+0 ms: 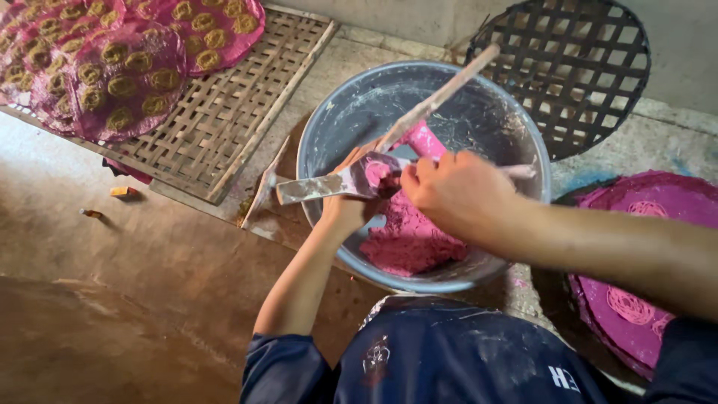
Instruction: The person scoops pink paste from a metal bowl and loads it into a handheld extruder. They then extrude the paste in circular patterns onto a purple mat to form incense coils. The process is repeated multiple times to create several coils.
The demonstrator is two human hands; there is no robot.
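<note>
Scraper: a flat metal scraper (336,182) smeared with pink paste, held over the near-left rim of the basin. Long axis runs roughly 9 to 3 o'clock, tilted slightly; the broad blade end points out toward 9, past the rim.
Left hand: left hand (350,196) comes up from 6 o'clock, under and behind the scraper, fingers curled about its middle. Partly hidden by the tool, but it reads as gripping.
Right hand: right hand (452,193) enters from 3–4 o'clock, closed, fingertips pinched at the scraper's inner end where a lump of pink paste (376,173) sits. It lies just at 3 o'clock of that lump, touching it.
Nearer hand: both are on the scraper; the right is the one at the paste.
Stick: a long wooden stick (441,93) leans in the basin, axis from about 7 up to 1 o'clock, top end past the far rim. Neither hand holds it that I can see.
Basin: grey metal basin (329,120), walls streaked with pale residue; pink dough mass (407,239) heaped at its 6 o'clock side, below the hands.
Surroundings: woven bamboo tray (224,112) at 10 o'clock carrying pink discs (112,67) with yellowish spots; dark lattice mat (576,60) at 1 o'clock; purple-pink sheets (636,299) at 4 o'clock.
</note>
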